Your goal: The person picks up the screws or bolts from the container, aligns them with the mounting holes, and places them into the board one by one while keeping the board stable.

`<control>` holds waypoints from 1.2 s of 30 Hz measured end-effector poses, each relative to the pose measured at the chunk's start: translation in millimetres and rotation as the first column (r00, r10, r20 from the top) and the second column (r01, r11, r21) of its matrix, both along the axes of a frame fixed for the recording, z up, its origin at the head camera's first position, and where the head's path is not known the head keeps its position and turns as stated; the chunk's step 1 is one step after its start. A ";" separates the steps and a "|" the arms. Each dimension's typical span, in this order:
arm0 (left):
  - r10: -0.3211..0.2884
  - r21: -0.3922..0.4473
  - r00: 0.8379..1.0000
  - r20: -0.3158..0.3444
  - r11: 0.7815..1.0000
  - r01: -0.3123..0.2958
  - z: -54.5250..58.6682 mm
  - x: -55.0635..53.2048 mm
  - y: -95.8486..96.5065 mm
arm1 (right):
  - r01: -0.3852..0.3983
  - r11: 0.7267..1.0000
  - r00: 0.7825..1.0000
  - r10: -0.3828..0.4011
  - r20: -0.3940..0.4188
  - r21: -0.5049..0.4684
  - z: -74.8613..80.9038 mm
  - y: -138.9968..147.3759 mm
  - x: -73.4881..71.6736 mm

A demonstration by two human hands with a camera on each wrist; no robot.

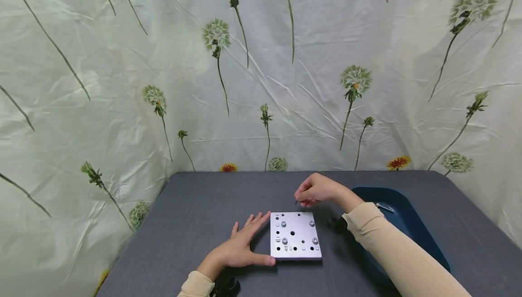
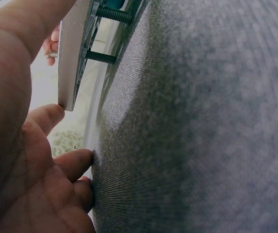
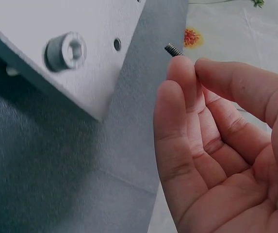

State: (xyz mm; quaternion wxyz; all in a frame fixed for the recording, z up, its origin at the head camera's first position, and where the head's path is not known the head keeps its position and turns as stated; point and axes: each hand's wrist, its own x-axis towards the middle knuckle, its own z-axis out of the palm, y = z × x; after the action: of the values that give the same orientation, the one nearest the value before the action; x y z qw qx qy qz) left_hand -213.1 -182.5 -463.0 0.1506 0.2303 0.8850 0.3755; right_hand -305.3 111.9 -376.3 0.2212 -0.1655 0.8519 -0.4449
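Observation:
A square silver metal plate (image 1: pixel 302 230) with round holes lies in front of me; several socket head screws (image 1: pixel 283 224) stand in it. Threaded shanks (image 2: pixel 100 57) stick out under the plate in the left wrist view, holding it raised off the table. My left hand (image 1: pixel 240 248) touches its left edge, thumb by the near corner and forefinger by the far corner, fingers spread. Beyond the plate's far right corner, my right hand (image 1: pixel 316 190) pinches a small screw (image 3: pixel 173 49) between thumb and fingertips. Only its threaded end shows in the right wrist view; the rest is hidden.
At the right stands a dark blue tray (image 1: pixel 377 189), partly covered by my right forearm, with a shiny metal piece (image 1: pixel 385 208) inside. The grey tabletop (image 1: pixel 212 197) ends at a flower-printed curtain (image 1: pixel 253 84) behind.

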 end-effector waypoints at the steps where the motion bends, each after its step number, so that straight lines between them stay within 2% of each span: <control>1: 0.000 -0.003 1.000 -0.001 1.000 0.000 0.5 0.2 0.1 | 0.002 1.000 1.000 -0.002 0.005 0.000 -1.0 -2.1 0.0; 7: 0.000 -0.014 1.000 0.000 1.000 0.000 3.2 1.8 0.7 | -0.018 1.000 1.000 0.018 0.024 0.009 -4.9 -14.1 1.6; 17: -0.012 0.003 1.000 -0.002 1.000 0.012 1.5 1.5 -0.6 | -0.021 0.999 0.999 0.020 0.035 0.045 -11.6 -31.6 5.6; 36: 0.002 -0.020 1.000 0.002 1.000 -0.002 2.9 0.6 1.1 | -0.033 0.999 0.998 0.032 0.048 0.028 -12.8 -40.1 5.0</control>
State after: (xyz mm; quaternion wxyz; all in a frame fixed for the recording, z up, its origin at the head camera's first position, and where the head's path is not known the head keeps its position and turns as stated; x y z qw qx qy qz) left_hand -212.5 -181.4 -460.1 0.1536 0.2277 0.8886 0.3672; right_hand -300.3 71.8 -389.1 0.2508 -0.1656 0.8500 -0.4327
